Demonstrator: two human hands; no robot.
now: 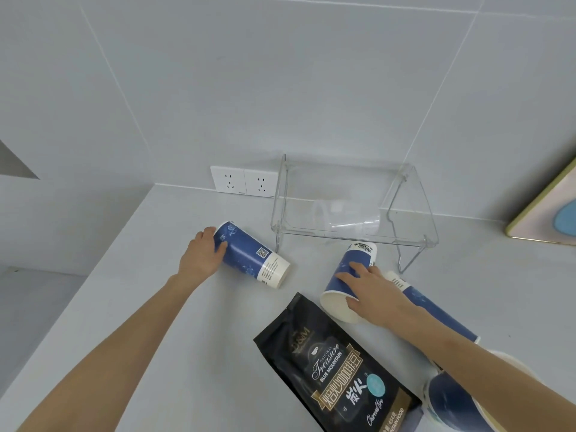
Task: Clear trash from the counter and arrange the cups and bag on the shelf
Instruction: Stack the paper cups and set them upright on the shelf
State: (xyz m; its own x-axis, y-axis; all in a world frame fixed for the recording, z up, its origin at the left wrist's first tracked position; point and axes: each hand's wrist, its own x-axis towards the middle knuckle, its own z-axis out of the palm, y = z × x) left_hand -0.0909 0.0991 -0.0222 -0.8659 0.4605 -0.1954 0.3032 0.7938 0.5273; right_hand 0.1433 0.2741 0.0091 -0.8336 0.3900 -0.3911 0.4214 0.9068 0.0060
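Note:
Several blue-and-white paper cups lie tipped over on the grey counter (140, 307). My left hand (201, 255) wraps around the mouth end of the left cup (252, 255). My right hand (372, 293) rests on top of a second cup (344, 275), fingers curled over it, its open mouth facing me. A third cup (436, 310) lies beneath my right forearm, and a fourth cup (452, 400) sits at the lower right, partly hidden. A black coffee bag (339, 369) lies flat in front. The clear acrylic shelf (352, 207) stands against the wall.
A double wall socket (244, 181) sits on the tiled wall left of the shelf. A framed panel (548, 210) leans at the far right. The counter's left edge drops off to a lower surface (37, 307).

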